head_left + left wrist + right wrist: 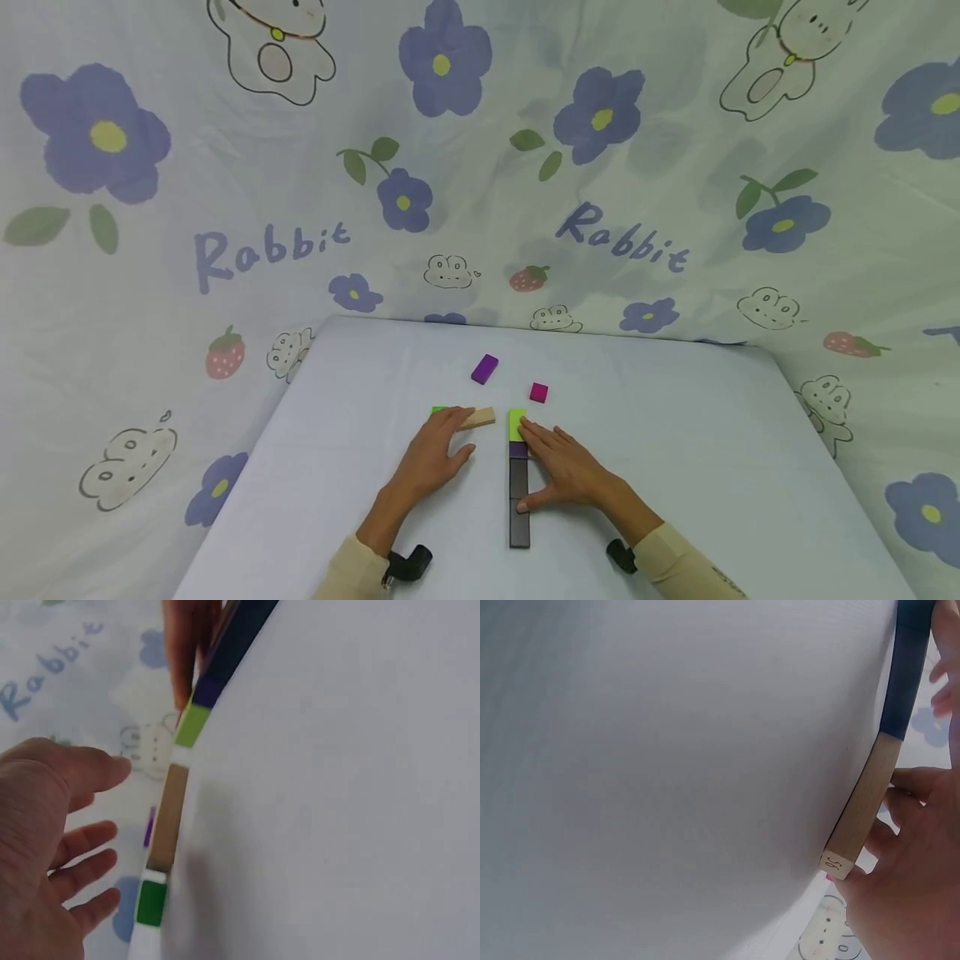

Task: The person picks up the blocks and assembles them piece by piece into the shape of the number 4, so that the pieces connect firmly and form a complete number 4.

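As the block row sits end to end on the white table, step in hand looks like squaring it up. Right hand: fingers extended, not clenched, fingertips at the lime block, thumb by the seam of the two dark grey blocks. Left hand: fingers loosely spread, grasping nothing, just over the bare-wood block; contact, can't tell. Green block just beyond its left end.

Next move, my read: keep the row steady, pinch the wood block and turn it if it's to join.

Row's long axis points straight away from the person: lime far, dark purple block next, greys near. Wood block lies crosswise left of lime, apart, right end angled slightly away. Loose purple block is diagonal, far end rightward; magenta cube near it.
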Available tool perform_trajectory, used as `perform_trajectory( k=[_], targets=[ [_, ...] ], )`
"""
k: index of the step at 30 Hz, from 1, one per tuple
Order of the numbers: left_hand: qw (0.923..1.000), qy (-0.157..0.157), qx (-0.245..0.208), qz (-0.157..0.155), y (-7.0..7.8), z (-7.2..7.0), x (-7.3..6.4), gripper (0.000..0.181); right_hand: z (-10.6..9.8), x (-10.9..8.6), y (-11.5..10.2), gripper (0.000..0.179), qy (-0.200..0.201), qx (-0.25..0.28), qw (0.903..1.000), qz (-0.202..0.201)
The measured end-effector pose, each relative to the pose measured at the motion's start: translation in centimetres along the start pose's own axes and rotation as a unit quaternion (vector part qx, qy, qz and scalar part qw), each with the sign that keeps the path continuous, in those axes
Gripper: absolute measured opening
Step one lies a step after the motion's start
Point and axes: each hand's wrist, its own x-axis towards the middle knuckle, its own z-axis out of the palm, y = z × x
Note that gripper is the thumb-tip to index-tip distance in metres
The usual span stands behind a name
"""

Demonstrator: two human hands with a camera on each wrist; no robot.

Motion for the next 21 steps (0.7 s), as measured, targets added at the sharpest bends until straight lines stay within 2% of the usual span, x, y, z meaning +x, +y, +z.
perform_trajectory(
  k=[3, 8, 11, 17, 21],
  targets=[
    [0.9999, 0.010, 0.002, -0.013, -1.1, -0.6, 0.3, 0.060, -0.1, 0.0, -0.1, 0.125, -0.003, -0.001, 1.0000, 0.002],
    [0.9994, -0.005, 0.014, -0.032, -2.6, -0.9, 0.9, 0.064, -0.2, -0.1, -0.1, 0.126, -0.008, 0.000, 0.9999, 0.007],
    [0.9993, -0.015, 0.017, -0.031, -3.2, -0.8, 1.3, 0.066, -0.2, -0.2, -0.2, 0.126, -0.009, -0.004, 0.9999, 0.010],
    [0.9983, -0.047, 0.013, -0.030, -3.5, -0.7, 2.7, 0.070, -0.2, -0.1, -0.1, 0.126, -0.012, -0.007, 0.9999, 0.011],
    [0.9978, -0.064, 0.016, -0.008, -3.4, -0.4, 3.7, 0.070, -0.2, -0.1, 0.0, 0.126, -0.011, -0.007, 0.9999, 0.006]
  ],
)
